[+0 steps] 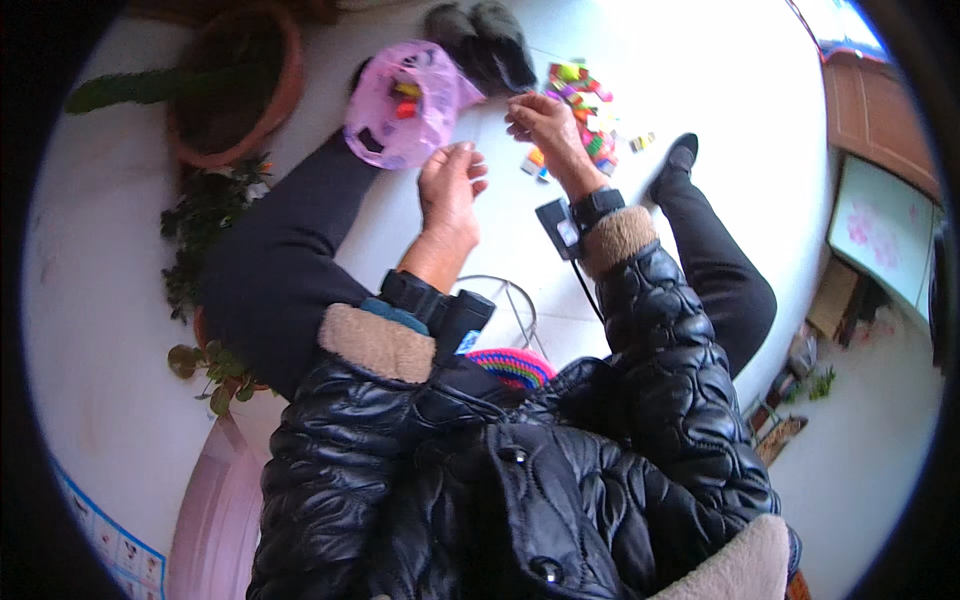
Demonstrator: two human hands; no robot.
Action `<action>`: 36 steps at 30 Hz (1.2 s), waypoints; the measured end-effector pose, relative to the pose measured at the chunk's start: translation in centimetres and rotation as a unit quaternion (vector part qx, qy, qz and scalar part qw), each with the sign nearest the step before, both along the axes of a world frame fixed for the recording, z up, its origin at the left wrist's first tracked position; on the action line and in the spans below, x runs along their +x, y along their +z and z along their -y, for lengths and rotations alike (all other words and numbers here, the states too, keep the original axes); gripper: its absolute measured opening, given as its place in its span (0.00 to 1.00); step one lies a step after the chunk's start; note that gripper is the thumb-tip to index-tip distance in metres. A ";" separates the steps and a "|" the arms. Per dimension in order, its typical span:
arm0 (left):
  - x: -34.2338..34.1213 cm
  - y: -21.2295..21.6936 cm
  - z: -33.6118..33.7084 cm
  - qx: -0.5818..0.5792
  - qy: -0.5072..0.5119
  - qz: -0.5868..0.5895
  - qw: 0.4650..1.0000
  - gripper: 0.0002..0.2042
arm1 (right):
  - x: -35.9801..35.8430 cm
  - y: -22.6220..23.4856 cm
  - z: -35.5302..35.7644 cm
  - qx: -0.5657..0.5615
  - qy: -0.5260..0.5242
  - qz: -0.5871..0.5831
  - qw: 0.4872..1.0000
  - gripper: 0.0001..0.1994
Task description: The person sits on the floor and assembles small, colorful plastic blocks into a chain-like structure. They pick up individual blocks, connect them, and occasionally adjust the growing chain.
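My left hand [450, 190] is just below a pink plastic bag [440, 130], its fingers loosely curled and apart with nothing visible in them. The bag stands with its mouth open, and a few small red and yellow pieces [406, 100] show inside. My right hand [545, 122] is right of the bag, beside a pile of small colourful pieces [598, 120] on the floor. Its fingertips are drawn together; whatever they hold, if anything, is too small to make out. The right wrist and forearm cover part of the pile's left edge.
A pair of dark shoes [480, 40] lies beyond the bag. Left are a large clay flowerpot [285, 90] and leafy plants [205, 225]. My legs spread on either side. Below my hands are a metal stool frame [515, 295] and a striped crocheted cover [512, 366]. A cabinet [880, 230] stands right.
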State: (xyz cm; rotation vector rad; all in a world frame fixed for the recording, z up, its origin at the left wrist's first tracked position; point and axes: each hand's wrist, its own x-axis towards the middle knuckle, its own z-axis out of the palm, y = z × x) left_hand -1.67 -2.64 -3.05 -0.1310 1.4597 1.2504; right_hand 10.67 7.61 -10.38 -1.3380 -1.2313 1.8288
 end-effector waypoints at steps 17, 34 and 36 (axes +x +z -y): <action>7.1 -9.4 -0.3 -0.092 -0.197 0.128 0.968 0.08 | 11.7 -13.9 3.7 0.203 0.101 0.508 0.831 0.13; 7.2 -10.3 -0.6 -0.078 -0.265 0.015 0.961 0.17 | 11.0 -7.9 2.8 -0.201 0.030 0.017 0.979 0.07; 6.8 -9.3 -0.7 -0.048 -0.275 -0.026 0.960 0.20 | 10.5 -5.8 2.8 -0.149 0.054 -0.007 0.987 0.08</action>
